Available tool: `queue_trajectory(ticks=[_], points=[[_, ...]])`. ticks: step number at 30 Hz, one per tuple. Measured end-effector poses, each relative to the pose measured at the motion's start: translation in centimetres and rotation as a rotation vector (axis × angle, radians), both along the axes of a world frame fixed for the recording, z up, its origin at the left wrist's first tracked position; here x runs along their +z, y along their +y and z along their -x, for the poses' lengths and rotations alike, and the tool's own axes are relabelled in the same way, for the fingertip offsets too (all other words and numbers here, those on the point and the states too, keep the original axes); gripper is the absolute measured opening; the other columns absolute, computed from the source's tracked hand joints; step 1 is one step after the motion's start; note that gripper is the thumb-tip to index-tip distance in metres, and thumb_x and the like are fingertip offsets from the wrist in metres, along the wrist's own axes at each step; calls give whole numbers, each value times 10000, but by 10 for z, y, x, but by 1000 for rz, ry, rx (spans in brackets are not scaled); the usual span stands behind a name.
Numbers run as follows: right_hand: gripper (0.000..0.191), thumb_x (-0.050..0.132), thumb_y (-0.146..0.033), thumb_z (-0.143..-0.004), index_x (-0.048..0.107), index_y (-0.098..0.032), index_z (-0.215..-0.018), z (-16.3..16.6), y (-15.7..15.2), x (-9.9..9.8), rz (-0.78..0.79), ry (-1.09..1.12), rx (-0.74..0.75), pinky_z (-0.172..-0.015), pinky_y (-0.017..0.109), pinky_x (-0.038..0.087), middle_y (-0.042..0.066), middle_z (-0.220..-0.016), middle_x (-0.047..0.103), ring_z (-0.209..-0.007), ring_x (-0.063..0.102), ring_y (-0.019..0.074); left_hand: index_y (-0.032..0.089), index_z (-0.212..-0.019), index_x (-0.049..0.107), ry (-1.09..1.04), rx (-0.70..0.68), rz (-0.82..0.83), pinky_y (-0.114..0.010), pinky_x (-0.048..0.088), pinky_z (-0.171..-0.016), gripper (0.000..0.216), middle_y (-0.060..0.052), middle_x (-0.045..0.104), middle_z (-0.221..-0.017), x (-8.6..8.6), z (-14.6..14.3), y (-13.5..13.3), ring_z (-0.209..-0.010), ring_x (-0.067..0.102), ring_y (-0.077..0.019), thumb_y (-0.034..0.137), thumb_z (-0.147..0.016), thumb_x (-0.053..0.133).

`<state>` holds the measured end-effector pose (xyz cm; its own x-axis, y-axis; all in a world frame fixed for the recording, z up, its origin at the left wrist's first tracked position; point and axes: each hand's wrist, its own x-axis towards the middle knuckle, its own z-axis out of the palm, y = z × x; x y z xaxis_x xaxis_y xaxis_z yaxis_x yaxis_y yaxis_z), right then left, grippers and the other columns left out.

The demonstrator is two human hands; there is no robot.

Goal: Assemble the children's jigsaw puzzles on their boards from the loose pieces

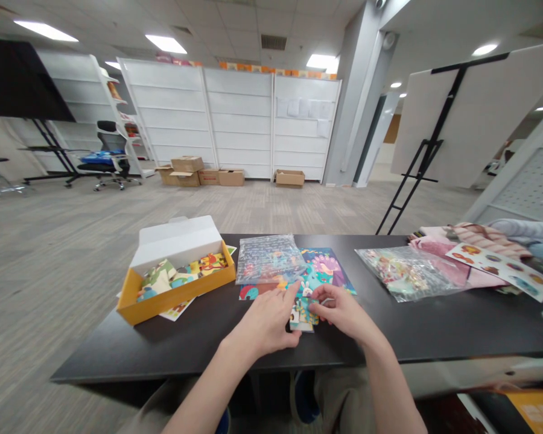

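- Resting beside the puzzle pieces (304,313) — left hand (269,316), thumb and forefinger apart.
- Right hand (337,308), fingers curled at their right edge — whether pinching, I cannot tell.
- Pieces lie on the black table (163,349), at the near edge of the colourful picture sheet (335,274).

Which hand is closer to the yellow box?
Left. The left hand is to the right of the box, apart from it; the right hand is farther right, beyond the left one.
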<state>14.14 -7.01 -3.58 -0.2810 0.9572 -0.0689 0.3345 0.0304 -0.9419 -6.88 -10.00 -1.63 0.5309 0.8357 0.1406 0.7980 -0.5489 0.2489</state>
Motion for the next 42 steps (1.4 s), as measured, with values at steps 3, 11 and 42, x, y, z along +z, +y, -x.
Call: queue_trajectory(ticks=[3,11,42], points=[[234,744,-359,-758,602,-192,-839,3,0,-5,-86,-83,30,-518,220,396,-26,-723,606,-564,519,103,119,-1457,352,-2,-18,-48,-426,497,-1009,779,-173,654,-1259,-2,0,-2,-1181,621,-316,311,-771,668],[231,695,-398,-843,564,-210,-870,5,-2,-2,-120,12,201,-655,252,444,-26,-759,596,-701,550,140,171,-1444,373,-69,-89,-146,-436,477,-1049,684,-145,616,-1332,-8,5,-2,-1244,582,-301,270,-834,667],[327,669,-286,-818,621,-215,-1134,74,54,13,2,199,59,-483,244,538,22,-862,684,-640,664,153,129,-1482,346,-317,234,-197,-507,331,-1199,640,-176,424,-1523,-13,27,29,-1443,387,-275,103,-847,427]])
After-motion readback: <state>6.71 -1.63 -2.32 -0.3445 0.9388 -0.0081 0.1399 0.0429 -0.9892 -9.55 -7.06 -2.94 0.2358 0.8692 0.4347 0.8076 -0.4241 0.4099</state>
